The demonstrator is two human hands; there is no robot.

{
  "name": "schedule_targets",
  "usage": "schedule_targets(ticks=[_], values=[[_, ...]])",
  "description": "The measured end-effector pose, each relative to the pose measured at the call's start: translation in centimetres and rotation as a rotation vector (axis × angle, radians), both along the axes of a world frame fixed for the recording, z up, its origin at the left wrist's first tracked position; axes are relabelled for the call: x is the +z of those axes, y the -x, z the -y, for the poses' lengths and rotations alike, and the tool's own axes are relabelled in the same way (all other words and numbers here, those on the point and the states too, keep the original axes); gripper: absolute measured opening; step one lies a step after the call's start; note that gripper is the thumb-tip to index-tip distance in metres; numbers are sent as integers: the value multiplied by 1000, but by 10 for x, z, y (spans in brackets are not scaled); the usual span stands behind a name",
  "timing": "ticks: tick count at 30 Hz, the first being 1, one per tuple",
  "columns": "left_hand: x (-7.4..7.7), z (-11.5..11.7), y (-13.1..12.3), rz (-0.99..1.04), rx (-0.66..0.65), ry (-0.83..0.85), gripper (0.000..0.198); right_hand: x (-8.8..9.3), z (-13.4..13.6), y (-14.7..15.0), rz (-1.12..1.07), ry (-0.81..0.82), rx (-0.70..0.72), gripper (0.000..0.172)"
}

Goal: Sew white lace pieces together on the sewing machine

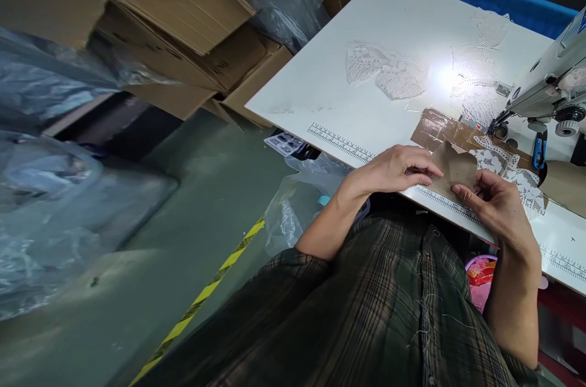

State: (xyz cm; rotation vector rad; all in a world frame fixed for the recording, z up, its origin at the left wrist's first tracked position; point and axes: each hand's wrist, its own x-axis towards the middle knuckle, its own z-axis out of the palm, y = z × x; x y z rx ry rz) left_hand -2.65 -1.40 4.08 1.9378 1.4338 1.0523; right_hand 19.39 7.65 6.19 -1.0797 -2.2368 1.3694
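Note:
A thin brown piece [451, 170], like paper or fabric with a notched upper edge, is held between my two hands at the front edge of the sewing table. My left hand [403, 166] has thumb and fingertips closed on its left side. With thumb in front and fingers curled behind, my right hand [497, 201] pinches its right side. White lace [526, 182] lies just beyond my right hand. Behind the brown piece, a cardboard strip covered in shiny tape [439, 124] rests beside the sewing machine [549, 82].
White lace pieces [403, 72] lie farther back on the white table [320, 79]. Blue thread snips [539, 150] are near the machine head. Open cardboard boxes [183, 14] and plastic bags [46, 216] stand on the left. Another brown piece [565, 182] is at far right.

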Motion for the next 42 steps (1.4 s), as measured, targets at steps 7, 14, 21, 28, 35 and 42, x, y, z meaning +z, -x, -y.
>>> schedule_targets(ticks=[7,14,21,28,35,42], values=[[0,0,-1,-17,10,10,15,0,0,0,3,-8,6,37],[0,0,-2,-12,22,25,14,-1,0,0,-6,-9,8,36],[2,0,-1,-11,24,34,15,0,0,0,-5,-18,9,37],[3,0,-2,-12,31,53,16,-2,0,-1,-7,-7,2,39],[1,0,-2,-13,32,58,15,-7,-1,-2,-6,15,-3,40],[2,0,-1,-27,25,42,15,-3,1,-1,-22,-13,-7,38]])
